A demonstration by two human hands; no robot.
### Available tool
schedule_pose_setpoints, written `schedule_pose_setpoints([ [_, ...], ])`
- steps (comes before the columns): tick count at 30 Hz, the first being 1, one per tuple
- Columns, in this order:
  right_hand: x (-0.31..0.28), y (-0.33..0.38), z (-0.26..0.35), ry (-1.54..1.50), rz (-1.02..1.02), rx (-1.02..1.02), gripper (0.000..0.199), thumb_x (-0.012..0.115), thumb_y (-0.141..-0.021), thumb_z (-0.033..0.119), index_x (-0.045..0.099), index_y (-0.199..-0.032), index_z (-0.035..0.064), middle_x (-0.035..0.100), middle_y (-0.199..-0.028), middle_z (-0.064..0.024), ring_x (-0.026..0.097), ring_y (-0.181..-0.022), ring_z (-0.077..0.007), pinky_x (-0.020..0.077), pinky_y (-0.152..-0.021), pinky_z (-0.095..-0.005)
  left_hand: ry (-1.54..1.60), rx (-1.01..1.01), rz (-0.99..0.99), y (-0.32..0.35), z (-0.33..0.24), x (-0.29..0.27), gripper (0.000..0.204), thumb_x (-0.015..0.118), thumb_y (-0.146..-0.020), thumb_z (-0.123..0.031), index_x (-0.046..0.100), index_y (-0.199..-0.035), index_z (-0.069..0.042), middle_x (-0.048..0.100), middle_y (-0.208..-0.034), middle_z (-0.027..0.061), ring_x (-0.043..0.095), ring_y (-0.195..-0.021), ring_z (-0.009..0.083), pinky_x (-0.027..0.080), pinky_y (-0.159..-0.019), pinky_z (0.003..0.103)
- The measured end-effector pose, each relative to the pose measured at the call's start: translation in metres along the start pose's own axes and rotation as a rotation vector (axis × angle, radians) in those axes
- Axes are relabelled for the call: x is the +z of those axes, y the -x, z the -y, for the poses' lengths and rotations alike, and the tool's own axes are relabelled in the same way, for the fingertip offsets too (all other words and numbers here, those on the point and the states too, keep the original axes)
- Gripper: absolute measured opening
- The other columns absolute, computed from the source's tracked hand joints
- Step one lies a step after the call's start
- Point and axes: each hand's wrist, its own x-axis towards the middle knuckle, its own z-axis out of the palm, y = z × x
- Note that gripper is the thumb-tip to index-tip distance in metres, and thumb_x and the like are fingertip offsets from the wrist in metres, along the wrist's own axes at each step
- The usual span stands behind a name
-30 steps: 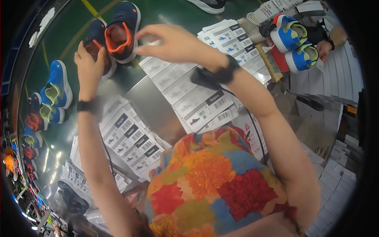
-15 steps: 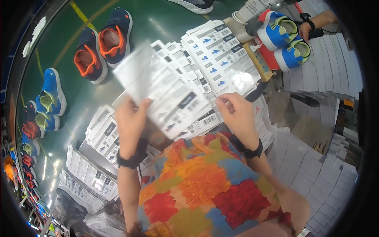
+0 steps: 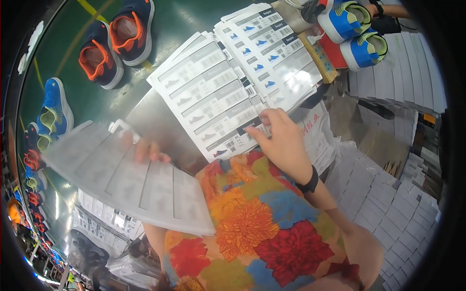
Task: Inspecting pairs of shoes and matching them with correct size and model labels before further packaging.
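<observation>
My left hand grips a pale, translucent sheet with straight lines across it, at the lower left. The sheet is blurred, and it covers part of that hand and the wrist. My right hand rests at the lower right edge of a stack of label sheets, thumb and forefinger apart. Most rows on the top sheet look greyed, while its lowest row shows dark, crisp print. Beside it lies another stack of label sheets with small blue shoe pictures.
Dark shoes with orange linings stand on the green table. More shoes line its left edge. Blue shoes sit at the upper right, near another person's hand. White boxes and wrapped stacks fill the right side.
My left hand has swung left and down from the label stack, carrying the sheet. My right hand has come slightly left onto the stack's edge. The whole view has shifted a little.
</observation>
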Motion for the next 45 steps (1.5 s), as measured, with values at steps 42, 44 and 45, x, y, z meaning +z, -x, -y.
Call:
schedule_pose_setpoints([
  [42, -0.118, -0.070, 0.033, -0.166, -0.742, -0.565, 0.016, 0.050, -0.078, -0.014, 0.049, -0.085, -0.0002, 0.054, -0.087, -0.0156, 0.059, -0.092, -0.0321, 0.0473, -0.076, -0.0322, -2.317, 0.308, -0.584, -0.060, 0.063, 0.046, 0.095, 0.068, -0.087, -0.030, 0.005, -0.152, 0.001, 0.021, -0.151, 0.0330, 0.033, -0.137, 0.0397, 0.024, -0.111, 0.052],
  [44, -0.104, -0.070, 0.047, -0.122, -0.713, -0.576, 0.018, 0.050, -0.075, -0.014, 0.049, -0.085, 0.0002, 0.055, -0.087, -0.0153, 0.058, -0.092, -0.0332, 0.0472, -0.078, -0.0339, -1.812, 0.200, -0.341, -0.064, 0.048, 0.080, 0.098, 0.070, -0.086, -0.034, 0.006, -0.152, 0.001, 0.020, -0.152, 0.0305, 0.032, -0.138, 0.0397, 0.024, -0.111, 0.052],
  [45, -0.096, -0.070, 0.057, -0.087, -0.675, -0.588, 0.020, 0.051, -0.072, -0.015, 0.049, -0.085, 0.0005, 0.055, -0.086, -0.0151, 0.057, -0.092, -0.0342, 0.0470, -0.079, -0.0356, -1.302, 0.099, -0.127, -0.063, 0.042, 0.097, 0.101, 0.072, -0.084, -0.037, 0.008, -0.152, 0.001, 0.019, -0.154, 0.0280, 0.030, -0.139, 0.0397, 0.024, -0.112, 0.052],
])
